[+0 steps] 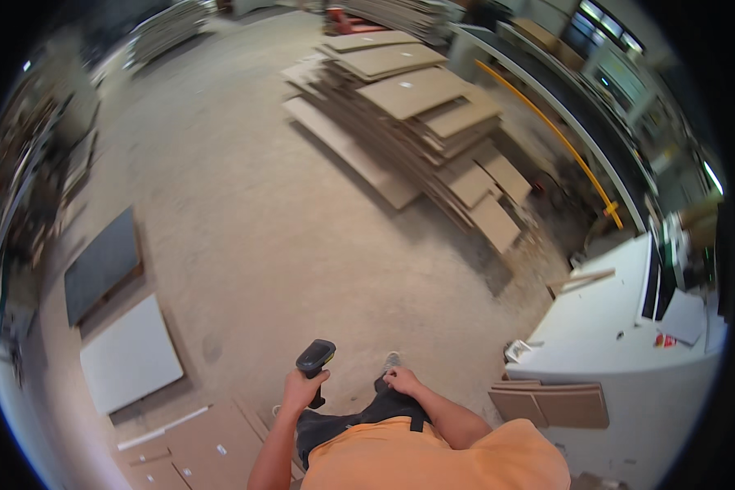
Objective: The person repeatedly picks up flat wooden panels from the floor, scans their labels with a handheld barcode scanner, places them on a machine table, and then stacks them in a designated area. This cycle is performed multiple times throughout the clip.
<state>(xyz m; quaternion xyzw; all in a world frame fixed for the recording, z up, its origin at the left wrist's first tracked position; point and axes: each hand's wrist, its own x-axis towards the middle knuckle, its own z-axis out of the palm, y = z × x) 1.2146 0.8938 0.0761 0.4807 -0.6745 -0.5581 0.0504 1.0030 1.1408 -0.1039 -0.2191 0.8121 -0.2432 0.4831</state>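
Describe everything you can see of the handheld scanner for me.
The handheld scanner is pistol-shaped, with a broad, rounded dark head, a yellow strip along the head's right side, and a dark handle whose lower end shows below the fist. It looks like hard plastic. The left hand is wrapped around the handle, holding it above the floor with the head uppermost. Whether a trigger is pressed can't be told.

The fisheye head camera looks steeply down from above the wearer's orange shirt (433, 457), facing ahead across the floor (229, 245). The handheld scanner (315, 355) sits at close range; stacked boards (408, 135) lie well farther off. Straight edges bow toward the dark rim.
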